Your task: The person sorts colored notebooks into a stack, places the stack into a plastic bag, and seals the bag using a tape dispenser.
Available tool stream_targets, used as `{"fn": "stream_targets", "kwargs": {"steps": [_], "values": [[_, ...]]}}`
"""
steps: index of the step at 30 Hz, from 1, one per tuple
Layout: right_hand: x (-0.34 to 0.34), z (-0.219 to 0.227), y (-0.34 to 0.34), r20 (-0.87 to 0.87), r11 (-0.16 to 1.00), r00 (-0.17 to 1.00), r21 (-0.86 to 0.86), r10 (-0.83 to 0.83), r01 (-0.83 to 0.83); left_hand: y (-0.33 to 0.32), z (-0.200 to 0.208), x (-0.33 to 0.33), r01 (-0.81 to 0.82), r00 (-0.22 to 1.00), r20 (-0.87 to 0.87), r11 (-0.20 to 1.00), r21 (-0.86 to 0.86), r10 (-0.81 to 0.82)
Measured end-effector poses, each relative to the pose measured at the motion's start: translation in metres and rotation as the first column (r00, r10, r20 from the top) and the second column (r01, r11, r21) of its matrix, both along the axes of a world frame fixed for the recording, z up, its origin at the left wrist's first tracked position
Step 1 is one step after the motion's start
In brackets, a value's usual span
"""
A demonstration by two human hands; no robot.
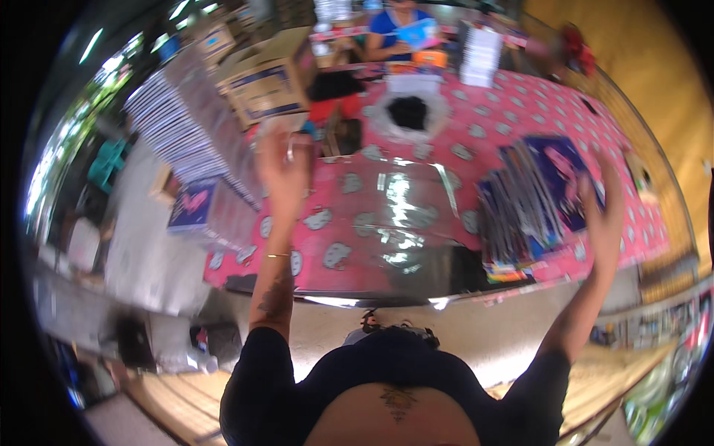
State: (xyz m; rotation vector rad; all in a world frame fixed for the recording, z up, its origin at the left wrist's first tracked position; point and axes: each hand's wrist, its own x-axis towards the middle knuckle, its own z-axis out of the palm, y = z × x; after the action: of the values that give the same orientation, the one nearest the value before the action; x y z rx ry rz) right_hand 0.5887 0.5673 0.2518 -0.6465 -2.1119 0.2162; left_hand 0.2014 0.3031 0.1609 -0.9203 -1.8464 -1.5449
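My left hand (282, 172) is raised over the left part of the table, in front of a cardboard box. Motion smears its fingers, and a small brownish item (301, 149) shows beside them; whether I hold it I cannot tell. On the right, my right hand (608, 204) has its fingers apart and nothing in them. It hovers by the right edge of a fanned pile of thin notebooks (520, 201). The outermost notebook (561, 175) shows a dark blue cover with a pink figure. A clear, shiny plastic sheet (398, 223) covers the tabletop between my hands.
Tall stacks of books (197, 126) stand at the left, with a shorter stack (201, 208) nearer. Behind them sits an open cardboard box (264, 85). A round plastic-wrapped dark item (407, 113) lies on the pink patterned tablecloth (476, 111). Across the table, a person (398, 33) holds a blue booklet.
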Motion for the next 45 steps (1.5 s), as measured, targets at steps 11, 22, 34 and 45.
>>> {"fn": "stream_targets", "kwargs": {"steps": [11, 22, 34, 45], "values": [[0.041, -0.018, 0.165, 0.339, 0.565, 0.914, -0.809, 0.224, 0.162, 0.23, 0.0, 0.185, 0.569, 0.426, -0.274, 0.491, -0.66, -0.862], [0.02, 0.012, 0.144, -0.043, 0.223, 0.923, -0.965, 0.382, -0.137, 0.229, -0.001, 0.165, 0.601, 0.464, -0.309, 0.552, -0.578, -0.83], [-0.033, 0.022, -0.001, -0.792, -0.119, 0.482, -0.557, 0.375, -0.822, 0.099, 0.051, 0.155, 0.285, 0.299, -0.863, 0.901, -0.326, -0.407], [-0.241, -0.131, -0.154, -0.603, 0.057, 0.397, -0.503, 0.692, -0.862, -0.111, -0.053, 0.054, 0.449, 0.62, 0.498, 0.795, 0.408, -0.606]]}}
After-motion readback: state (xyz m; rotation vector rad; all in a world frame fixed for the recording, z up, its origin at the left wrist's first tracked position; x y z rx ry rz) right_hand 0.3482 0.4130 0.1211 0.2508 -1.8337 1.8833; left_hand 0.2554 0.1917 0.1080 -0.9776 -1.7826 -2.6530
